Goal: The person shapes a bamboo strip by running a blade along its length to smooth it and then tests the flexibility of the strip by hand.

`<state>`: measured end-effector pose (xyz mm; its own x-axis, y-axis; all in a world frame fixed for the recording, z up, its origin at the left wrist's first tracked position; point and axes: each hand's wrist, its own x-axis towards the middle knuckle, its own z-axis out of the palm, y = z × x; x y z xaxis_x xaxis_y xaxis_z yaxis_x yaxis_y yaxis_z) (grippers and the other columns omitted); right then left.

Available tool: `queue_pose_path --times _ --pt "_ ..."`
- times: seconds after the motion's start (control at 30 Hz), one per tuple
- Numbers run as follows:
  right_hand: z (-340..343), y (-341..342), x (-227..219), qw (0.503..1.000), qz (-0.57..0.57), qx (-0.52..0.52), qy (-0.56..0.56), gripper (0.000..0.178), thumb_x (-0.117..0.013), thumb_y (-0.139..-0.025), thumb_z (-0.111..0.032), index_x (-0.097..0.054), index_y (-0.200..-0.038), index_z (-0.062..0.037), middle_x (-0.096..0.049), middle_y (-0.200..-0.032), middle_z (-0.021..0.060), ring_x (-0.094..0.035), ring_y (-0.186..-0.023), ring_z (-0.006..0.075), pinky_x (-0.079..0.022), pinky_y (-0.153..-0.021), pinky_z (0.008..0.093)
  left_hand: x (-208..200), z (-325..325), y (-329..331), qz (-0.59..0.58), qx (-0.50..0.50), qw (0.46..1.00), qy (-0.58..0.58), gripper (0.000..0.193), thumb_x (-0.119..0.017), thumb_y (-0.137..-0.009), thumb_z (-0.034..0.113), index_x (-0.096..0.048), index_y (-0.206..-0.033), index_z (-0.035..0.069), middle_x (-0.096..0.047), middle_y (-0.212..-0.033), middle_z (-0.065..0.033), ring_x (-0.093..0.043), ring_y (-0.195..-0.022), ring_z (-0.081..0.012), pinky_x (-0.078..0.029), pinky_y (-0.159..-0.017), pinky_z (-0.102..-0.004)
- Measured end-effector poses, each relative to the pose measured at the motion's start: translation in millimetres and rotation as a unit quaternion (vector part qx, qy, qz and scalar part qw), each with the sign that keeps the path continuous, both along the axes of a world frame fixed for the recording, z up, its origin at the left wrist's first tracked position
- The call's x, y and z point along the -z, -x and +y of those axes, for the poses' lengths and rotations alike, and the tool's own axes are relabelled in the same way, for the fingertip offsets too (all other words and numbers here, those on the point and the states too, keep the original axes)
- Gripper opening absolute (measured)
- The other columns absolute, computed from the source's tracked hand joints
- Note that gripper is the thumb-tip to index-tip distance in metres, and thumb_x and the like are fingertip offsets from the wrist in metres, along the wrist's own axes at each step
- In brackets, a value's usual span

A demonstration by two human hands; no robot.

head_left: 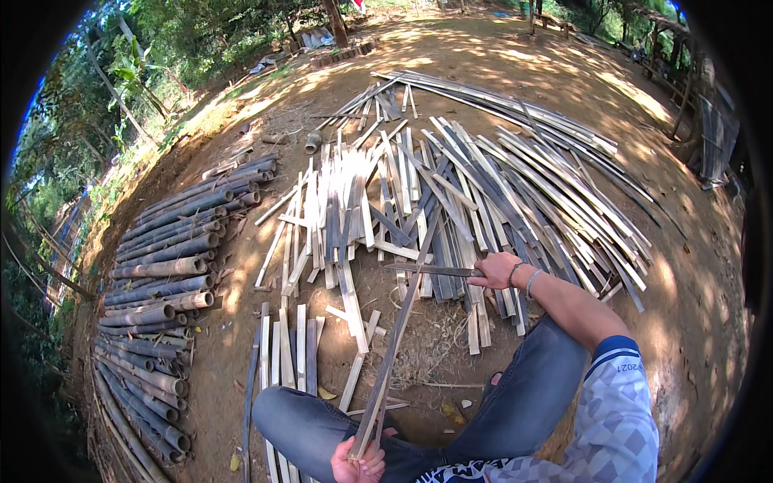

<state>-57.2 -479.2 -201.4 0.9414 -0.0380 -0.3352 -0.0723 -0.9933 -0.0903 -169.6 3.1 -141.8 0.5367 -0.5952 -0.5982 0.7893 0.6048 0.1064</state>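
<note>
Low at the front, my left hand (358,463) is closed around the near end of a long dark bamboo strip (385,370). The strip slants up and away between my bent knees, and a second edge beside it hints at a split. My right hand (495,270) grips the handle of a machete (441,270), its blade pointing left. That blade crosses the strip's upper part; whether it bites into the bamboo I cannot tell. Behind the blade lies a broad heap of split bamboo strips (346,201), pale on one face and dark on the other.
Whole bamboo poles (165,268) are stacked along the left. More strips (287,354) lie beside my left knee, and long ones (515,105) lie across the far side. Thin shavings (431,354) litter the dirt between my legs. Trees (217,40) stand at the back left.
</note>
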Motion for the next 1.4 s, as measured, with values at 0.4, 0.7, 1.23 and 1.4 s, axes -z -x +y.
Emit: queue_pose_path --times 0.4,0.7,1.23,1.4 --pt "7 5 -8 1.000 0.009 -0.021 0.007 0.063 -0.043 -0.088 -0.064 -0.065 -0.094 -0.0050 -0.067 -0.085 0.0192 -0.065 -0.085 0.0386 -0.051 -0.077 0.0471 8 9 1 -0.026 -0.005 0.999 0.034 0.028 -0.038 -0.097 0.026 -0.049 -0.087 0.002 -0.036 -0.062 -0.0036 -0.035 -0.050 -0.0129 -0.031 -0.042 -0.0237" --pt "-1 6 -13 0.999 0.005 -0.030 0.010 0.062 -0.042 -0.089 -0.063 -0.065 -0.095 -0.0055 -0.067 -0.083 0.0199 -0.064 -0.083 0.0392 -0.051 -0.077 0.0472 10 10 0 -0.020 -0.011 1.000 0.018 0.028 -0.038 -0.097 0.026 -0.050 -0.087 0.002 -0.037 -0.061 -0.0034 -0.035 -0.049 -0.0126 -0.032 -0.042 -0.0234" --pt "-10 3 1 0.999 0.015 0.047 0.010 0.061 -0.044 -0.088 -0.062 -0.067 -0.100 -0.0060 -0.068 -0.095 0.0182 -0.065 -0.091 0.0363 -0.052 -0.082 0.0445 4 4 5 -0.045 0.000 0.999 -0.018 0.028 -0.040 -0.095 0.026 -0.049 -0.085 0.002 -0.038 -0.062 -0.0041 -0.036 -0.050 -0.0124 -0.031 -0.040 -0.0227" --pt "-9 5 -3 0.997 0.033 0.062 0.019 0.064 -0.043 -0.087 -0.064 -0.067 -0.103 -0.0066 -0.067 -0.098 0.0194 -0.065 -0.093 0.0359 -0.051 -0.085 0.0443 7 5 4 -0.023 -0.007 1.000 -0.004 0.029 -0.040 -0.095 0.027 -0.048 -0.083 0.002 -0.038 -0.063 -0.0043 -0.036 -0.050 -0.0126 -0.031 -0.040 -0.0229"
